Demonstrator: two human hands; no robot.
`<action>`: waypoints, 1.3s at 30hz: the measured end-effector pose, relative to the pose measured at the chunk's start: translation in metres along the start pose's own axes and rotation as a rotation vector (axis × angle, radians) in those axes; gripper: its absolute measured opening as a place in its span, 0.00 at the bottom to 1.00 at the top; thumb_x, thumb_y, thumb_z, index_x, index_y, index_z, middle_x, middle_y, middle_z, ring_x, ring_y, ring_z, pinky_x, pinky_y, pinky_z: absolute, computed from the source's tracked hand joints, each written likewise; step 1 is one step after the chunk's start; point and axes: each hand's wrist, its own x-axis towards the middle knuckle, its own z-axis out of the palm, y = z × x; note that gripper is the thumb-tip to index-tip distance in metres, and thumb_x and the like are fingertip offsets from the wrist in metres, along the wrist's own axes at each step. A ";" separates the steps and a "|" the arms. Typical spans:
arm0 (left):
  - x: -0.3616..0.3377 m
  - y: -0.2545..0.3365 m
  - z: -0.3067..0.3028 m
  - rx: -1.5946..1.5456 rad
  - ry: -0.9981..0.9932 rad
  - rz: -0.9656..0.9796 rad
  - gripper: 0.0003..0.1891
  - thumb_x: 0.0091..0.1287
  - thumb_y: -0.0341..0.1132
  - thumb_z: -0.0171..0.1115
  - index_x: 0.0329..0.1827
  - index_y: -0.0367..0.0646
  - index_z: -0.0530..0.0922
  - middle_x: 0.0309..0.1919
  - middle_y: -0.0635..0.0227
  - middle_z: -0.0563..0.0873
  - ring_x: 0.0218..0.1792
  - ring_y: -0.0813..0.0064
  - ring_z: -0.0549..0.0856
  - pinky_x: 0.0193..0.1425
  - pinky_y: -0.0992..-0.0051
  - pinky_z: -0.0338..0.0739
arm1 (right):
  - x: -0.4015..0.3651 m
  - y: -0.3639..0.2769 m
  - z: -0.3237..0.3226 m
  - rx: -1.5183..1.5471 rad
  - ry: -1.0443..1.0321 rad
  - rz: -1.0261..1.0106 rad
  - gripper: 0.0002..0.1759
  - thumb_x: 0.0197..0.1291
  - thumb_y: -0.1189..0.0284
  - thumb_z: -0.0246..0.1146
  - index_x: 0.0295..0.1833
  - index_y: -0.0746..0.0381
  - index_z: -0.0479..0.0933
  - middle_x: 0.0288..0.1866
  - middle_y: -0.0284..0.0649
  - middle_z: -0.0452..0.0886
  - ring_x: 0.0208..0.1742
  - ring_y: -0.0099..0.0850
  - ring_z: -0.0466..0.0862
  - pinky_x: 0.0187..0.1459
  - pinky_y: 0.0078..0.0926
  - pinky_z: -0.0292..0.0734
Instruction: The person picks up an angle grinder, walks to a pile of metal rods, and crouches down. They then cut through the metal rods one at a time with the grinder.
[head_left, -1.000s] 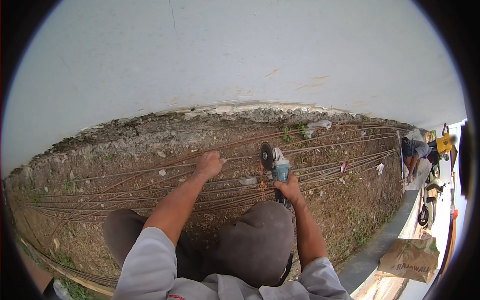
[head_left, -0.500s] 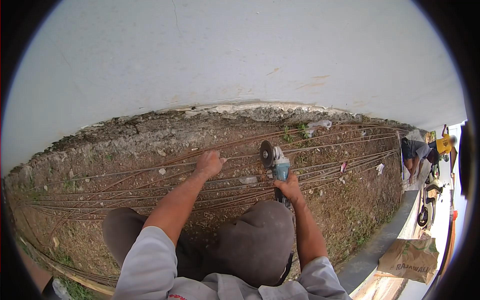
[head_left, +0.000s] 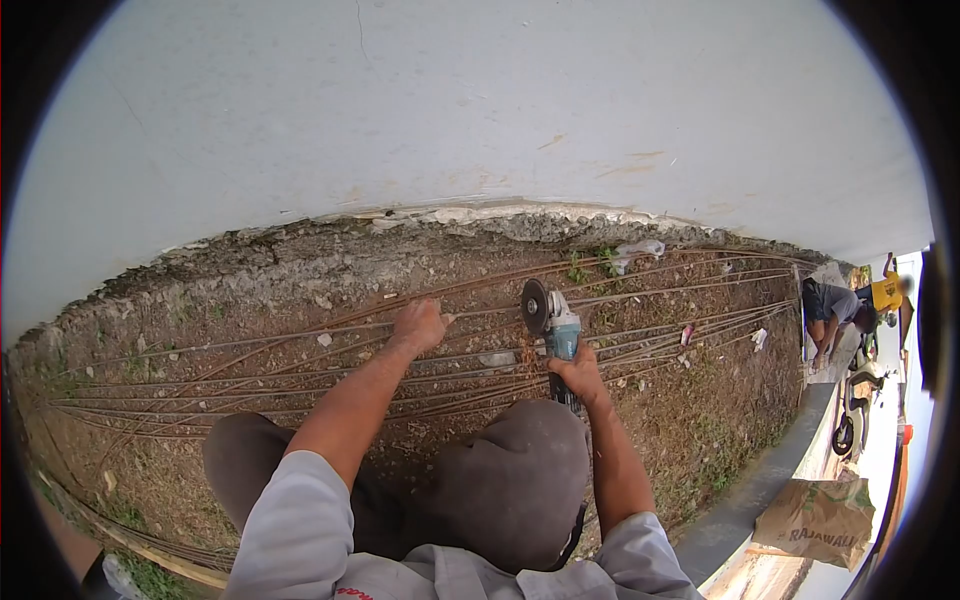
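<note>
My right hand (head_left: 576, 374) is wrapped round the body of a teal angle grinder (head_left: 564, 336). Its dark cutting disc (head_left: 536, 307) stands against one of the long thin steel rods (head_left: 480, 316), and orange sparks (head_left: 527, 355) spray down below the disc. To the left of the disc, my left hand (head_left: 420, 326) is closed on the same rod, with the thumb pointing toward the disc. More rods (head_left: 300, 380) run side by side across the ground, between my knees and the wall.
A pale wall (head_left: 480, 110) rises beyond a rough concrete footing (head_left: 330, 255). Plastic litter (head_left: 638, 252) lies near the rods. At the far right two people (head_left: 832, 305) bend near a scooter (head_left: 848, 420). A brown paper sack (head_left: 815, 520) lies at lower right.
Orange sparks now spray from below the grinder's disc, brighter than before. Both hands have stayed almost in place.
</note>
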 end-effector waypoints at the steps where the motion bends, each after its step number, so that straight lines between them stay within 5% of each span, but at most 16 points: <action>1: 0.000 0.000 0.000 -0.003 -0.015 -0.007 0.23 0.71 0.52 0.59 0.48 0.36 0.83 0.44 0.52 0.86 0.52 0.53 0.84 0.55 0.54 0.78 | -0.003 -0.004 -0.001 -0.015 -0.004 0.025 0.42 0.42 0.65 0.74 0.61 0.77 0.69 0.46 0.52 0.84 0.46 0.38 0.84 0.51 0.31 0.78; 9: -0.002 0.003 -0.002 -0.004 -0.031 -0.020 0.24 0.71 0.52 0.60 0.50 0.36 0.82 0.47 0.52 0.85 0.54 0.53 0.83 0.57 0.54 0.78 | -0.003 0.006 0.000 -0.041 -0.004 0.080 0.52 0.43 0.65 0.74 0.69 0.83 0.58 0.54 0.53 0.81 0.53 0.38 0.82 0.55 0.27 0.76; 12: -0.002 0.002 0.000 -0.003 -0.025 -0.020 0.24 0.71 0.52 0.60 0.50 0.36 0.82 0.47 0.52 0.86 0.54 0.53 0.83 0.57 0.54 0.78 | -0.007 -0.002 0.000 -0.026 0.005 0.061 0.47 0.43 0.66 0.74 0.66 0.80 0.63 0.51 0.51 0.82 0.50 0.36 0.83 0.52 0.28 0.77; 14: -0.001 0.001 0.002 0.003 -0.019 -0.018 0.24 0.71 0.52 0.59 0.50 0.36 0.82 0.47 0.52 0.86 0.54 0.53 0.83 0.57 0.54 0.78 | -0.010 -0.008 0.000 0.009 -0.007 0.013 0.30 0.46 0.71 0.71 0.56 0.70 0.73 0.43 0.42 0.83 0.42 0.32 0.81 0.47 0.29 0.76; 30: -0.001 0.000 0.002 -0.001 -0.013 -0.015 0.22 0.71 0.51 0.60 0.48 0.36 0.83 0.46 0.52 0.86 0.54 0.52 0.83 0.56 0.54 0.78 | -0.009 -0.004 0.001 0.043 0.015 0.009 0.31 0.44 0.69 0.73 0.55 0.71 0.74 0.43 0.46 0.84 0.43 0.34 0.83 0.48 0.30 0.78; 39: 0.005 -0.006 0.008 -0.087 0.093 0.068 0.20 0.72 0.49 0.58 0.45 0.39 0.84 0.45 0.52 0.86 0.51 0.49 0.83 0.56 0.51 0.76 | -0.024 -0.044 -0.007 0.320 0.015 0.156 0.23 0.47 0.73 0.71 0.50 0.66 0.76 0.37 0.35 0.81 0.35 0.25 0.79 0.39 0.26 0.75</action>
